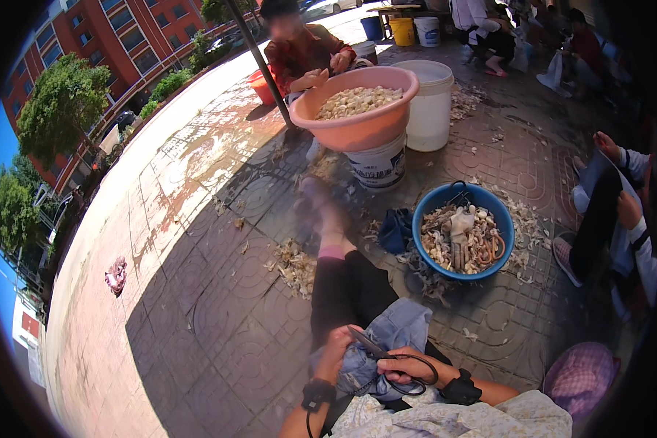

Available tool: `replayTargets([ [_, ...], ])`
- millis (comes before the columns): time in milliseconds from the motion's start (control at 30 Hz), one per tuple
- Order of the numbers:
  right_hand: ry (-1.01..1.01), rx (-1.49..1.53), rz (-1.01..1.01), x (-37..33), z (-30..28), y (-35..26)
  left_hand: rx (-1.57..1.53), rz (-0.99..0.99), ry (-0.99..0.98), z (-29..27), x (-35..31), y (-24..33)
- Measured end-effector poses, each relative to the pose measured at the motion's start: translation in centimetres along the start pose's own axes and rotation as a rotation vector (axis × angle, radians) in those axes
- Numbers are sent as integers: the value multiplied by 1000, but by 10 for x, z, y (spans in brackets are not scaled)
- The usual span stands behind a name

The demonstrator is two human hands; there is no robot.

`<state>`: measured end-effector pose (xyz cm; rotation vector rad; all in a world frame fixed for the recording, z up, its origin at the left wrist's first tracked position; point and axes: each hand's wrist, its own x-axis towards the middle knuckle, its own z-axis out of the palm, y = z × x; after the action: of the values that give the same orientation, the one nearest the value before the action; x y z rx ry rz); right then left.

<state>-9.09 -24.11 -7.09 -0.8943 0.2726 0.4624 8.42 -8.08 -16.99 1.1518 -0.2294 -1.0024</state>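
My right hand [405, 365] is closed round the black looped handles of a pair of scissors [372, 346], whose dark blades point up and left. Beside the blade tips is my left hand [333, 354], its fingers curled together; what they pinch is hidden. Under both hands a light blue cloth [401, 325] lies across my lap. Beyond my knees, to the right, a blue basin [418, 237] on the paving holds pale garlic-like pieces, with a whitish glove [460, 225] lying on top.
A large pink basin [358, 130] of pale cloves rests on a white bucket [378, 169], with a taller white bucket [431, 109] alongside. A person [303, 55] works behind it; another sits at right. Peelings [297, 269] litter the paving. A checked pink seat [580, 379] stands at lower right.
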Motion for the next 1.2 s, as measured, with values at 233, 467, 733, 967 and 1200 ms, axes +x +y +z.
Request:
replayTargets([
  [233, 30, -5, 5, 0, 2, 2, 41, 41, -8, 3, 0, 0],
  [467, 27, -39, -16, 2, 7, 3, 46, 19, -21, 0, -3, 4],
  [733, 124, -44, -48, 0, 11, 7, -30, 71, -88, 7, 8, -5],
  [967, 133, -116, -46, 5, 13, 8, 22, 147, -5, 4, 8, -16],
  [1200, 163, -120, -34, 10, 8, 8, -35, 128, -15, 10, 8, -7],
])
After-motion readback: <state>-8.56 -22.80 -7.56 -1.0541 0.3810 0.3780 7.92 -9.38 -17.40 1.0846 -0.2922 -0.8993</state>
